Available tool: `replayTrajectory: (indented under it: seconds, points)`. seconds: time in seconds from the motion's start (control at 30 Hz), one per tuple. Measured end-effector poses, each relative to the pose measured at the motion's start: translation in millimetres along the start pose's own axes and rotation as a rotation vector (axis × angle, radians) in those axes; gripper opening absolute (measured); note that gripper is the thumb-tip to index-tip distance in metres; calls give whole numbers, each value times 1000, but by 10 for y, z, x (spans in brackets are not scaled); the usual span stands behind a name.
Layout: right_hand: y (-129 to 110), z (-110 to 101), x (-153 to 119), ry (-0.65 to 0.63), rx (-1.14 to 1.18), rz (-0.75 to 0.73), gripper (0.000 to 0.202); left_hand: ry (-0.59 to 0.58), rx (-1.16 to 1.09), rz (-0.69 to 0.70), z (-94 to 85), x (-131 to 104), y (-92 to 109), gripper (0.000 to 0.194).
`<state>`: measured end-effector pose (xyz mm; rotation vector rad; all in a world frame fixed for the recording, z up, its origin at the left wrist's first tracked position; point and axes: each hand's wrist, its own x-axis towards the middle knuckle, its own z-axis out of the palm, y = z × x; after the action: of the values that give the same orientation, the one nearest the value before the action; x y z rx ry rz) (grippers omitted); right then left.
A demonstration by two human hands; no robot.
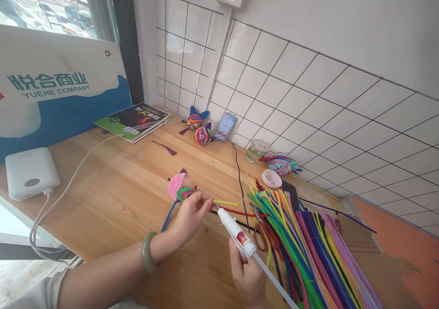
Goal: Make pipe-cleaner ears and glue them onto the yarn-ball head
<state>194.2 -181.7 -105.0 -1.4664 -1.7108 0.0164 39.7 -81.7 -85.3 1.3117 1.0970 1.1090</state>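
My right hand (248,274) is wrapped round a white hot glue gun (236,229) with a long clear glue stick (274,282) sticking out of its back. My left hand (192,215) pinches a yellow pipe cleaner (226,203), close to the glue gun's nozzle. Whether the nozzle touches it I cannot tell. Just beyond my left hand lies a craft ball (176,185) partly wound in pink, with a green and pink leaf-shaped coil (185,193) beside my fingers. A blue pipe cleaner (169,216) runs out from under it, partly behind my wrist.
Bundles of coloured pipe cleaners (308,249) cover the right side, with red-handled scissors (262,236) at their edge. Finished craft fish (203,134), a phone (225,127), a glass jar (256,151) and a pink dish (271,179) stand along the wall. A white power bank (31,172) lies left.
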Motion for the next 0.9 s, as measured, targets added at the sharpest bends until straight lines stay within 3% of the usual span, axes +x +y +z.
replayTrajectory:
  seconds: [0.07, 0.2, 0.33, 0.47, 0.63, 0.77, 0.83, 0.9]
  points:
    - [-33, 4, -8, 10, 63, 71, 25, 6, -22, -13, 1, 3, 4, 26]
    - [-124, -56, 46, 49, 331, 364, 21, -6, -100, -49, -4, 19, 3, 27]
    - [-124, -172, 156, -28, 715, 617, 32, -55, -249, -101, -15, 40, 7, 27]
    - [-33, -291, 248, -107, 910, 730, 39, -77, -358, -138, -48, 56, 27, 28]
    - [138, -402, 371, -143, 802, 836, 42, -65, -455, -158, -114, 40, 161, 28]
    - [285, -311, 525, -120, 637, 896, 46, -41, -508, -113, -148, -19, 271, 25]
    - [301, -188, 644, -124, 611, 869, 45, -71, -514, -120, -152, -48, 284, 25]
    - [274, -36, 784, -124, 564, 727, 42, -120, -527, -155, -151, -66, 272, 25]
